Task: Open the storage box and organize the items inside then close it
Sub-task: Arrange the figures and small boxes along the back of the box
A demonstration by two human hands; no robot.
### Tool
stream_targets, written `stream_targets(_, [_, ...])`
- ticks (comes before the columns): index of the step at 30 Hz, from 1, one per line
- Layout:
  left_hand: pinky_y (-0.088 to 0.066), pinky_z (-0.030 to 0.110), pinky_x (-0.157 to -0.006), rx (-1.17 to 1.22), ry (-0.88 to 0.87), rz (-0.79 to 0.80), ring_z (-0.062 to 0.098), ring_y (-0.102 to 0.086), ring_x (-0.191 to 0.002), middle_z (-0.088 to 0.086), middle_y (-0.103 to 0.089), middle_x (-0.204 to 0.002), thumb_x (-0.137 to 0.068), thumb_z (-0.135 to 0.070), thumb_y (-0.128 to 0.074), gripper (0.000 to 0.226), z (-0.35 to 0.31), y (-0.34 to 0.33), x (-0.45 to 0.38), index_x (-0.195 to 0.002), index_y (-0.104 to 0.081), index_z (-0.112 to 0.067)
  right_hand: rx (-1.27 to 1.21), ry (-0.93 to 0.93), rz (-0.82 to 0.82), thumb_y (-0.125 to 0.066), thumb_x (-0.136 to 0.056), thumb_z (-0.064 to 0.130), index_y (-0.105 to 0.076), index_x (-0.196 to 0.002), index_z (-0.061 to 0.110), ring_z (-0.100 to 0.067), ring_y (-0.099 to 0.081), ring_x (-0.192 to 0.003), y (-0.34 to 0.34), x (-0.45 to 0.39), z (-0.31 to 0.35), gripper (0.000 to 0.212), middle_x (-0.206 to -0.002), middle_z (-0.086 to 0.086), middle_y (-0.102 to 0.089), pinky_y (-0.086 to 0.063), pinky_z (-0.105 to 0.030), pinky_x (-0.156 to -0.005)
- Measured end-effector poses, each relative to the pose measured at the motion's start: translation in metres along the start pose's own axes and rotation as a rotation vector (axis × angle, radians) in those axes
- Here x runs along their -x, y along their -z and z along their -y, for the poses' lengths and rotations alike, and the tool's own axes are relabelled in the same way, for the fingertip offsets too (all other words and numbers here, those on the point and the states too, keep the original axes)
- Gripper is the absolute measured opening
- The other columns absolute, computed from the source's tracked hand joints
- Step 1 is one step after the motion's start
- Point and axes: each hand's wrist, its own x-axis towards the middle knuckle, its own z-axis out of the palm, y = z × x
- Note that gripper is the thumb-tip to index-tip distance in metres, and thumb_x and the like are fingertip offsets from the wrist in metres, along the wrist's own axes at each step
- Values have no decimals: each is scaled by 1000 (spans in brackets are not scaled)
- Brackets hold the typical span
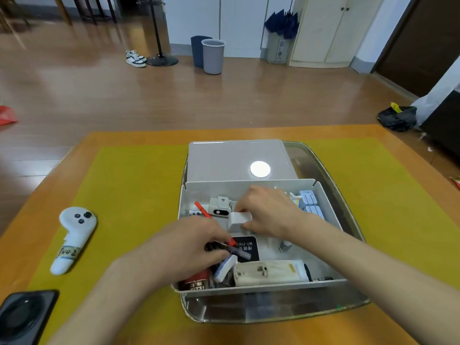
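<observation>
Black phone (pixel 23 317): nearest item, lying flat at the near left corner of the worktop (pixel 119 136), partly on the yellow mat (pixel 134 195).

White handheld controller (pixel 72 236): on the mat left of the box, long axis running near to far, button end away from the person, a handwritten label round its grip.

Storage box (pixel 331 210): white, open-topped, rectangular, long axis left to right; it sits in a metal tray (pixel 348 190) on the mat at the middle of the worktop. Contents are jumbled. Along the near wall lies a cream oblong device (pixel 270 270), long axis left to right; at the near left corner, a red and copper cylinder (pixel 195 282).

Left hand (pixel 191 242): inside the box at its near left, fingers curled round a red-tipped pen-like tool (pixel 231 241) together with dark items I cannot identify.

Black card (pixel 247 246): flat on the box floor beside the left hand, white print facing away.

Right hand (pixel 267 212): at the middle of the box, thumb and fingers pinching a small white block (pixel 239 220).

Blue-and-white cartons (pixel 310 202): stacked at the far right corner of the box.

Lid (pixel 231 160): white, lying flat in the tray just beyond the box, a round glare spot on it.

Two bins (pixel 211 56): on the wooden floor, well beyond the worktop.
</observation>
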Motion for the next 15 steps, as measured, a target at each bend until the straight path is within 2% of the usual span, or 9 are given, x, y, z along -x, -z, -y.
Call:
stream_targets(3, [-52,34,-80,-41,49,-27,4,-58,-98,-19,-66,-109,-96,-46,-56,24,8,7,1,-116,-67,-41,24,9,-2,-67,-83,40,-69,-110,30,-19,-55,-108,-7,0,0,28,-101,5,-65,-37,-34,-63])
stream_targets(6, [-52,35,-78,-118,63,-58,6,-58,-97,-18,-65,-109,-97,-49,-52,25,8,6,-4,-114,-66,-37,-74,-17,-43,-67,-85,48,-65,-120,33,-15,-52,-113,9,14,-3,38,-112,11,-64,-44,-34,-72])
stream_targets(7, [-53,35,-79,-140,65,-73,7,-58,-99,-18,-64,-112,-97,-49,-52,27,7,4,-6,-117,-65,-37,-144,-46,-87,-68,-85,52,-66,-119,34,-13,-54,-110,16,22,-6,39,-111,14,-65,-45,-33,-73])
stream_targets(9, [-53,35,-80,-161,69,-114,8,-57,-106,-19,-60,-118,-97,-50,-51,32,6,0,-10,-125,-60,-37,-261,-64,-106,-67,-80,62,-68,-102,38,-2,-58,-92,25,47,-12,33,-96,21,-65,-40,-28,-66])
stream_targets(11, [-53,34,-80,-169,58,-163,9,-56,-110,-18,-57,-122,-97,-47,-52,34,4,-5,-18,-129,-57,-35,-290,-26,81,-57,-72,78,-66,-95,42,7,-52,-78,29,76,-13,43,-84,27,-58,-34,-20,-61])
stream_targets(12, [-54,35,-81,-164,52,-182,9,-56,-112,-17,-56,-125,-97,-45,-53,35,3,-8,-22,-130,-56,-33,-295,-2,191,-53,-71,83,-67,-104,43,8,-49,-77,27,88,-11,54,-86,28,-56,-33,-18,-60])
stream_targets(13, [-54,36,-83,-148,50,-195,11,-55,-114,-16,-55,-128,-97,-42,-54,37,2,-11,-28,-132,-55,-32,-291,17,270,-52,-73,84,-66,-114,41,6,-49,-78,23,96,-10,61,-90,27,-55,-33,-19,-61])
stream_targets(15, [-53,40,-88,-108,62,-197,14,-55,-118,-13,-53,-131,-97,-38,-56,37,1,-18,-37,-133,-55,-29,-328,15,324,-56,-83,76,-65,-122,37,3,-52,-79,17,101,-11,56,-91,27,-56,-33,-19,-61])
